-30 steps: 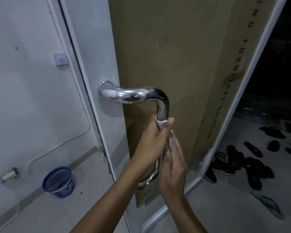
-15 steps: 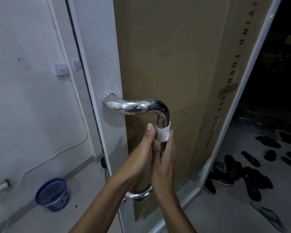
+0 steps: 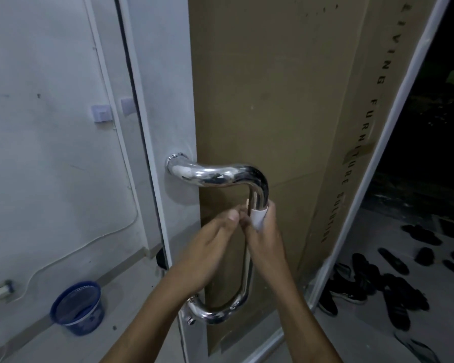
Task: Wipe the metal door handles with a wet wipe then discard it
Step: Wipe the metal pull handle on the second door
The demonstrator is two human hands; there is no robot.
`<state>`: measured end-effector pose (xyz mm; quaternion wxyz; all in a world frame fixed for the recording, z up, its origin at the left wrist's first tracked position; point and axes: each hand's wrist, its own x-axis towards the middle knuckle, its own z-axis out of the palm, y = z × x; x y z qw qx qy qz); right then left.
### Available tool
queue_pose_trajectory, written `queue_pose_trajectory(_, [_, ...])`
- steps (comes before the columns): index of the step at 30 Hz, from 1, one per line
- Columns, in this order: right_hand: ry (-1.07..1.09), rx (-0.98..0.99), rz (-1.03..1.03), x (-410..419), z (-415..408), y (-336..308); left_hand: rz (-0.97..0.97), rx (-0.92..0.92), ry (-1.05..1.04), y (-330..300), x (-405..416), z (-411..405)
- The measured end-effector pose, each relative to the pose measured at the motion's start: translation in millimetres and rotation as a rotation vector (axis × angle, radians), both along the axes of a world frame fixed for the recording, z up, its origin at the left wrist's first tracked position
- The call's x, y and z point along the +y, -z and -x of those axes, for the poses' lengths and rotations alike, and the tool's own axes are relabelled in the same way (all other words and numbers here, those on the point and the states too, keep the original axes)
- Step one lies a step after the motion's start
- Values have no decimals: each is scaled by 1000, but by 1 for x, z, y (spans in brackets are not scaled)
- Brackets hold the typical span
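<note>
My right hand (image 3: 266, 239) is wrapped round the upright bar of the metal door handle (image 3: 220, 176), just below its upper bend, with the white wet wipe (image 3: 258, 218) pinched between my fingers and the steel. The wipe shows as a small white band hugging the bar right at the top of my grip. My left hand (image 3: 210, 247) sits just to the left of it, touching it; the thumb (image 3: 232, 215) points up toward the bar and the other fingers curl in toward the wipe's left edge, but I cannot tell whether they hold the wipe or only rest against the bar.

The handle is a polished tube fixed to the white door (image 3: 165, 100): its top arm runs right from the mount, bends down, and the long bar drops to a lower curve near my left forearm. Behind the bar a tall brown cardboard sheet (image 3: 273, 87) covers the door's panel, with dark lettering down its right side.

Low on the left a blue bin (image 3: 76, 307) stands on the floor by the white wall (image 3: 37, 153). Far right, dark shoes (image 3: 393, 281) and sandals lie scattered on the floor outside
</note>
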<state>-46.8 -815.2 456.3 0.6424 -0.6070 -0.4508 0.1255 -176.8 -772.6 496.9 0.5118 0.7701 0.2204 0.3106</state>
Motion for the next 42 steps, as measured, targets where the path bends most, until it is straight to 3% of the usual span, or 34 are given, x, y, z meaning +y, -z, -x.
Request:
queue_pose_trajectory(5, [-102,-50,22,5,-20,-19,-399,-108,-156,11,1,37])
queue_pose_trajectory(11, [-159,-163,-101,6,-21,-50,-565,-424,-491,6,8,65])
queue_pose_trajectory(14, [-69,-335,-135,8,-16,-65,-500,-549,-616,6,16,69])
queue_pose_trajectory(16, [39,-572,-165,10,-10,-76,-369,-556,-640,5,21,68])
queue_pose_trajectory(21, [236,-1045,-128,11,18,-99,-89,-465,-501,6,34,58])
queue_pose_trajectory(30, [546,-1485,147,24,76,-97,-21,-555,-455,13,42,50])
queue_pose_trajectory(33, [584,-1532,165,27,83,-95,-13,-557,-457,12,45,51])
queue_pose_trajectory(37, [481,-1533,92,20,64,-95,-19,-513,-438,11,45,54])
queue_pose_trajectory(42, [356,-1124,-125,10,29,-96,-3,-454,-420,9,42,58])
